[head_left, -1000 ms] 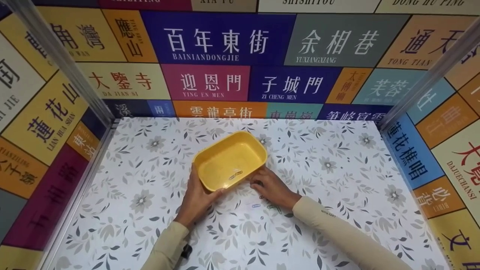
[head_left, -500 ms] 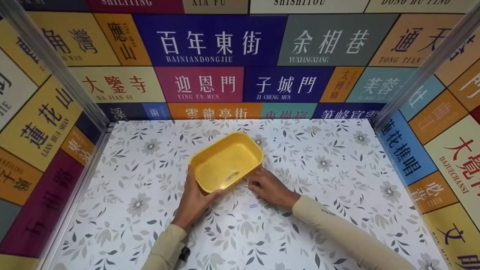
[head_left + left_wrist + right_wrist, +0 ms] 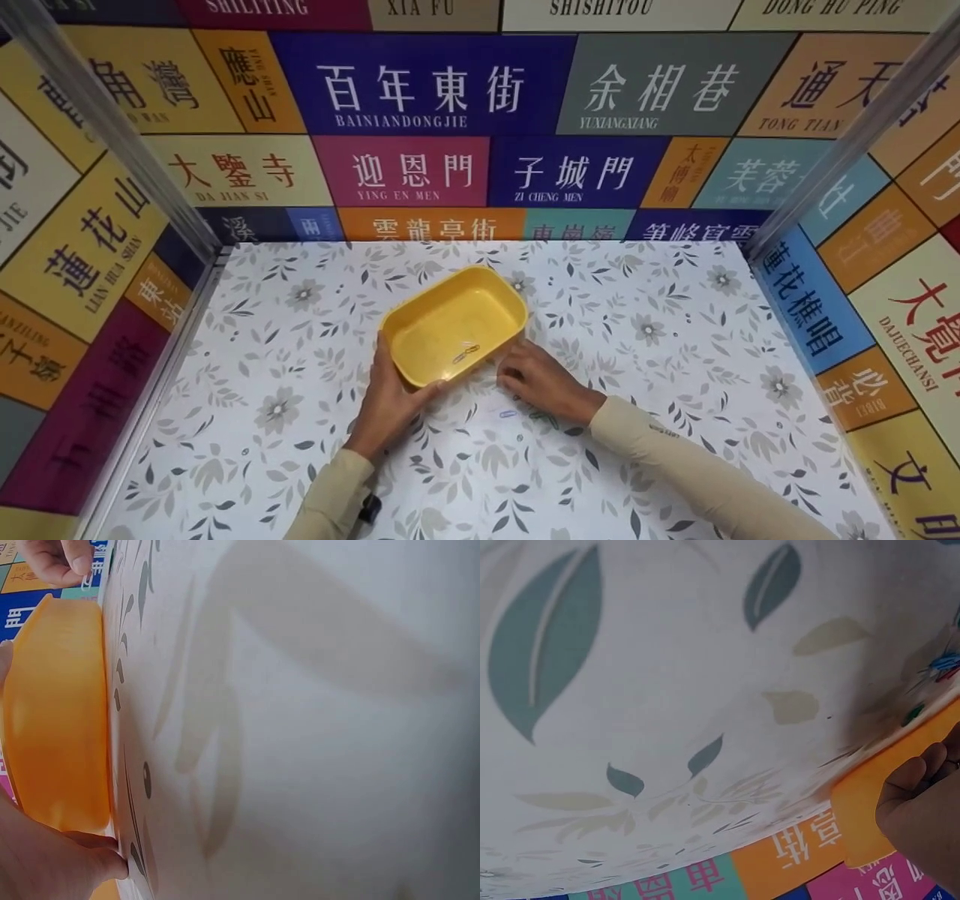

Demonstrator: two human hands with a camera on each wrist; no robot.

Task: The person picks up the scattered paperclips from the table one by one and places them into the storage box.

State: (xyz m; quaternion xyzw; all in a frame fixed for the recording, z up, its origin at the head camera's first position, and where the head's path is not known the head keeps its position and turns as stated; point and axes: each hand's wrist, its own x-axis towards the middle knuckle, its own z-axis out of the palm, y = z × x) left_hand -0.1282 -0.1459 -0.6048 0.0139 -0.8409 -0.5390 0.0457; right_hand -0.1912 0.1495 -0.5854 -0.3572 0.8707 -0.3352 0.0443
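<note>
A yellow rectangular box (image 3: 427, 330) stands at a slant on the patterned table, with a few paper clips (image 3: 466, 352) on its floor near the front side. My left hand (image 3: 386, 405) grips its near left corner, fingers along the left end and thumb along the front wall. Just off the box's front right corner, my right hand (image 3: 551, 382) is bent over the table. In the left wrist view its thumb and finger pinch a small pale paper clip (image 3: 86, 581). Below that hand lie a blue paper clip (image 3: 508, 414) and green paper clips (image 3: 544, 418), partly hidden by the wrist.
A white tabletop (image 3: 247, 360) printed with grey leaves and flowers spreads around the box. Colourful panels with lettering (image 3: 420, 82) rise at the back and both sides. Blue and red clips (image 3: 945, 661) show at the right wrist view's edge.
The head view has shifted slightly. My left hand keeps its grip on the box, which stays in place; my right hand has shifted only a little beside it.
</note>
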